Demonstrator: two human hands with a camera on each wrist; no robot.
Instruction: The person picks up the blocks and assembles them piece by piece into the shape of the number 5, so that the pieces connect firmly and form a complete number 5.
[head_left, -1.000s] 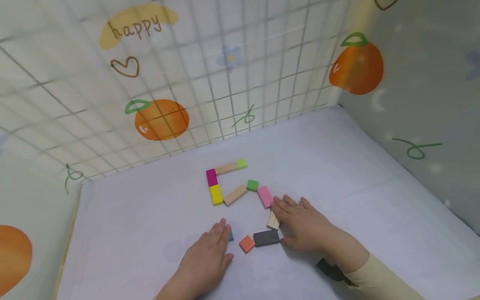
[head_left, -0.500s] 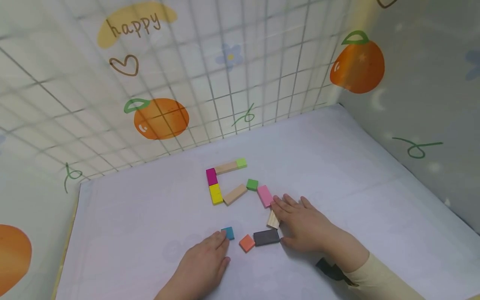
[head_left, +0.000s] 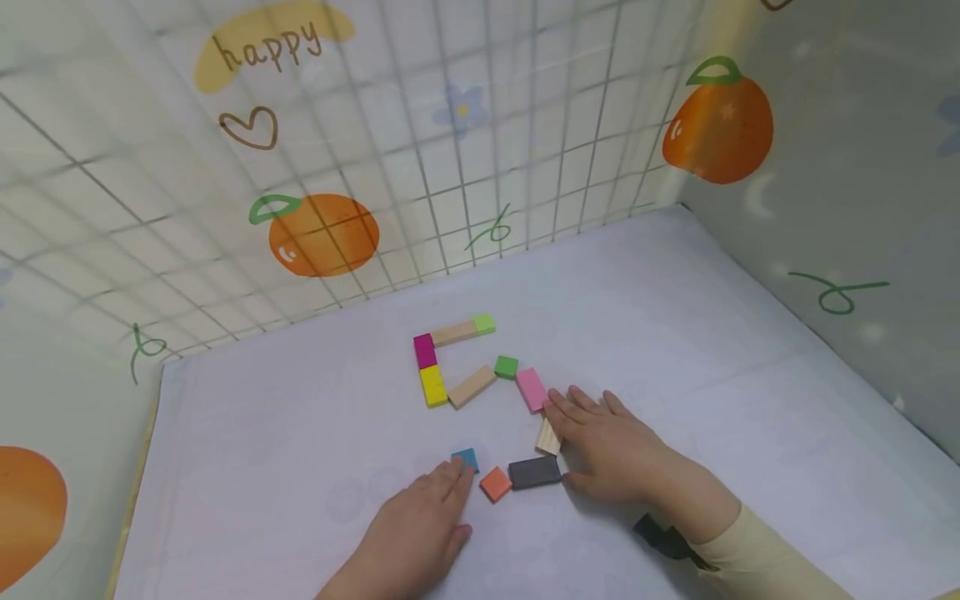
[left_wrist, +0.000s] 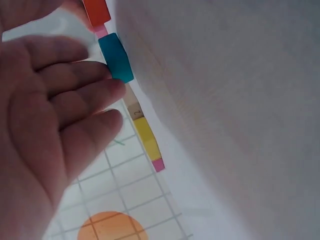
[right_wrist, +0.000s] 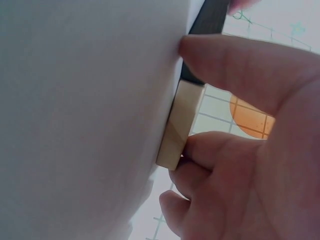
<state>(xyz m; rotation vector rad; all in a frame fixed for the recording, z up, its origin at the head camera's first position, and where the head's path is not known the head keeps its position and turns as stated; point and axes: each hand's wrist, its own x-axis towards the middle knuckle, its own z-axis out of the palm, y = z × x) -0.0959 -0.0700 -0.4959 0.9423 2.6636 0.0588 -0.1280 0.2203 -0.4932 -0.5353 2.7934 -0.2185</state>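
Observation:
In the head view, the fingertips of my left hand [head_left: 416, 521] lie on a small blue block [head_left: 469, 457], fingers nearly straight. The left wrist view has those fingers against the teal-blue block [left_wrist: 116, 57]. An orange block [head_left: 496, 484] sits just right of the blue one, with a gap between. Beyond it are a dark grey block [head_left: 535, 472] and a plain wooden block [head_left: 548, 438]. My right hand [head_left: 618, 450] rests by them, fingers extended, fingertips at the pink block [head_left: 531, 388]. In the right wrist view, its fingers touch the wooden block [right_wrist: 181, 122].
The curving line of blocks continues through a green block [head_left: 506, 367], a wooden block [head_left: 472, 387], a yellow block [head_left: 432, 386], a magenta block [head_left: 425, 351], another wooden block [head_left: 454, 333] and a light green block [head_left: 485, 323]. Patterned walls [head_left: 390, 167] enclose the white surface [head_left: 262, 442].
My left hand drew back, uncovering the blue block, then moved right; the block has shifted toward the orange one and turned slightly. My right hand stays in place.

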